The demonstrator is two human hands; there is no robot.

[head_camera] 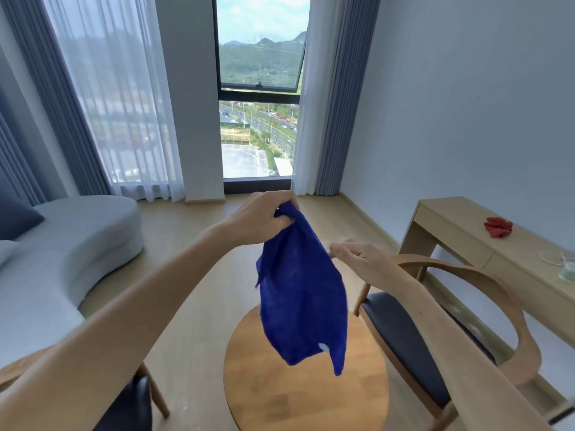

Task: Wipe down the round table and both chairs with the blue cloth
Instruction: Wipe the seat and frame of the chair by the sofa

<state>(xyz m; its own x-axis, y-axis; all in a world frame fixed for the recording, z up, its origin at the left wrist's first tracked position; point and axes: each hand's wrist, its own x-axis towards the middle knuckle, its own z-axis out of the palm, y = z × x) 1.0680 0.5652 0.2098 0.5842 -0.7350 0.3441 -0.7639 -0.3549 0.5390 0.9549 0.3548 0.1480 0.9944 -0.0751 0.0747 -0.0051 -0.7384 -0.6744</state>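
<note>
The blue cloth [303,293] is pinched by the left hand [264,217]; the right hand [357,259], loosely open alongside, should gather it into a pad before the tabletop [280,399] below is wiped.

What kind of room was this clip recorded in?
Most likely a living room or lounge corner in a high-rise flat or hotel suite. A curved grey sofa sits on the left, a small round table with a wooden chair in front, and a tall window looks down on roads and hills.
</note>
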